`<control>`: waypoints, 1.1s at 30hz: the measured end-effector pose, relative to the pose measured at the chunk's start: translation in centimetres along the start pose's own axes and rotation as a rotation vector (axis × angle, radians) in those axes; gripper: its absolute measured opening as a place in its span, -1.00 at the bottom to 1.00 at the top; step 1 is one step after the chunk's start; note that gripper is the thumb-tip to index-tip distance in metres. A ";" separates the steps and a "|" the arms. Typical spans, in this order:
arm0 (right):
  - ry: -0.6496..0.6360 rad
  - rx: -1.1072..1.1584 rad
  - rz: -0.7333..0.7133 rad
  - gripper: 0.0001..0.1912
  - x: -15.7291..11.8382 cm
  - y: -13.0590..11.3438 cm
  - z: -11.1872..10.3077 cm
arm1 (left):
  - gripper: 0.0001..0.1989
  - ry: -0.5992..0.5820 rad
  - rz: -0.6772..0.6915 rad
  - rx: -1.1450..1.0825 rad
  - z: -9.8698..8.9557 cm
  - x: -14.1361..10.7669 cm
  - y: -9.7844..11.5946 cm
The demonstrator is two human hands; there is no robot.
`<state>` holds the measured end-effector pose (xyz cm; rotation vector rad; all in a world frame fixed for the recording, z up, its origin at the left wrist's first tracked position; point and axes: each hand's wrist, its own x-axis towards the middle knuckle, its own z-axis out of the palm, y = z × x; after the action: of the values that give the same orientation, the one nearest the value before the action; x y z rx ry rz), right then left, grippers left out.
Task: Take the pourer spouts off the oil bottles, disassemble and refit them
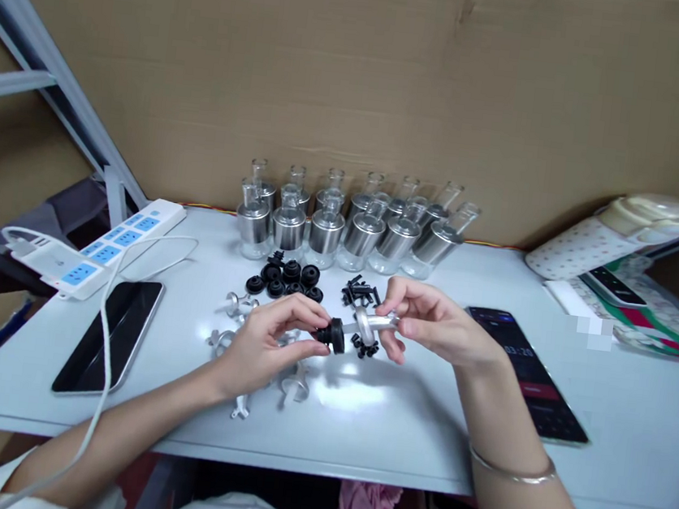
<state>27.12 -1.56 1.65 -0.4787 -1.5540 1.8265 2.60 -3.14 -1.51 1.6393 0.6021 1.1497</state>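
Between thumb and fingers, my left hand (281, 336) grips a black ribbed stopper (331, 334). My right hand (430, 322) pinches a silver metal spout (366, 326) by its narrow end, with the wide disc facing the stopper. The two parts are in line and very close; whether they touch is hard to tell. Beneath and left of my left hand lie several silver spouts (295, 384). Behind it is a group of black stoppers (292, 272). Small black tubes (361, 291) and tiny black pieces (364, 346) lie near my right hand.
Two rows of glass bottles with metal bands (326, 232) stand at the back. A power strip (113, 249), its white cable and a phone (109, 336) are on the left. Another phone (525, 374) lies right, with a dotted bottle (608, 236) behind it.
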 end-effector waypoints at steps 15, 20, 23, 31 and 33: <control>0.112 -0.007 -0.037 -0.77 1.7 1.6 1.5 | -0.88 0.166 0.090 0.026 0.1 0.4 0.2; 0.295 -0.099 -0.059 -0.74 2.7 2.5 2.7 | -0.89 0.248 0.103 0.072 -0.1 0.6 0.1; 0.286 -0.105 -0.054 -0.72 2.8 2.5 2.9 | -0.89 0.249 0.111 0.101 -0.3 0.6 0.0; 0.259 -0.156 -0.019 -0.72 2.4 2.0 2.9 | -0.91 0.234 0.164 0.169 -0.5 0.7 -0.3; 0.271 -0.178 -0.018 -0.71 2.4 2.1 3.0 | -0.90 0.229 0.161 0.157 -0.5 0.9 -0.3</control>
<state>22.89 -2.16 0.64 -0.7588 -1.5311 1.5437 2.56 -2.12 -1.41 1.7260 0.7308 1.4527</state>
